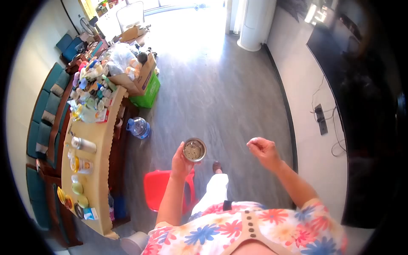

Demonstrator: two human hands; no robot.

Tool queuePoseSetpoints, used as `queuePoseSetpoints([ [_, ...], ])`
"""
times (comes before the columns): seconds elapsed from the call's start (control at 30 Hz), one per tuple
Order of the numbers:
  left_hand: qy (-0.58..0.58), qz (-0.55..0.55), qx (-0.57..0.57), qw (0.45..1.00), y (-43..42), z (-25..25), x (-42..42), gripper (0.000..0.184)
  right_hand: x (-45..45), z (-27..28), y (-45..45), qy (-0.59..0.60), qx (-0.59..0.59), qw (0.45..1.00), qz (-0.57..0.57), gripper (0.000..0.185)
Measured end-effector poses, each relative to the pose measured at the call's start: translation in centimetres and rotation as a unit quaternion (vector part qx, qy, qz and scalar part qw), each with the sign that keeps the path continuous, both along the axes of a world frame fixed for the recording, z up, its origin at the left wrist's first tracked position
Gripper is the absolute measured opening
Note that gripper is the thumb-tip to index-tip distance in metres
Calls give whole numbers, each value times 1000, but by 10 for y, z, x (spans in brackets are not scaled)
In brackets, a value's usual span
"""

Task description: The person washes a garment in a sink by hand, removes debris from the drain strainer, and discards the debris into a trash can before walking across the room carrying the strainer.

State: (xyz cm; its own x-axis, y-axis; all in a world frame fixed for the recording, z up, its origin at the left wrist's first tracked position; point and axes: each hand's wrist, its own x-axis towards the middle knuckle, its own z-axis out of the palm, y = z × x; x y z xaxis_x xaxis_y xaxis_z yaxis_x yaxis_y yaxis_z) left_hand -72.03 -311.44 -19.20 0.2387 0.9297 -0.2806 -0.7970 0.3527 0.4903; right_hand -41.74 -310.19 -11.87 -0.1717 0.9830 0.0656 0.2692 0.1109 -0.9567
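A round metal bowl [194, 150] is held up in front of me, with something pale and speckled inside that I cannot make out. My left hand [182, 162] grips it from its left side and from below. My right hand [264, 151] is raised in the air well to the right of the bowl, apart from it. Its fingers are pinched together, with a small whitish spot at the tips; what they hold, if anything, is too small to name.
A red plastic chair [160, 189] stands below my left arm. Left of it is a long table [100, 170] with bottles, jars and fruit. A large water bottle [139, 128] and a green box [146, 94] stand on the floor. Wall cables hang at right.
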Motion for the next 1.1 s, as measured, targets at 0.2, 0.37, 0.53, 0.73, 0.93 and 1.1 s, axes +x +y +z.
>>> queuePoseSetpoints([
  [0.2, 8, -3, 49, 999, 225, 20, 31, 31, 46, 13, 173, -20, -36, 996, -74, 8],
  [0.37, 15, -52, 59, 997, 400, 30, 55, 32, 111, 7, 307, -15, -74, 977, -200, 8],
  [0.53, 21, -16, 39, 999, 554, -5, 50, 35, 145, -16, 484, -2, -81, 974, -210, 10],
  [0.73, 152, 120, -7, 981, 704, 1, -10, 42, 67, 14, 747, -35, -53, 995, -75, 10],
  [0.93, 124, 218, -63, 966, 847, -2, -98, 44, -55, -7, 971, -29, 36, 995, 87, 9],
  [1.1, 33, 179, -52, 982, 1053, 0, -172, 42, -84, -13, 1131, -15, -31, 999, 16, 8],
])
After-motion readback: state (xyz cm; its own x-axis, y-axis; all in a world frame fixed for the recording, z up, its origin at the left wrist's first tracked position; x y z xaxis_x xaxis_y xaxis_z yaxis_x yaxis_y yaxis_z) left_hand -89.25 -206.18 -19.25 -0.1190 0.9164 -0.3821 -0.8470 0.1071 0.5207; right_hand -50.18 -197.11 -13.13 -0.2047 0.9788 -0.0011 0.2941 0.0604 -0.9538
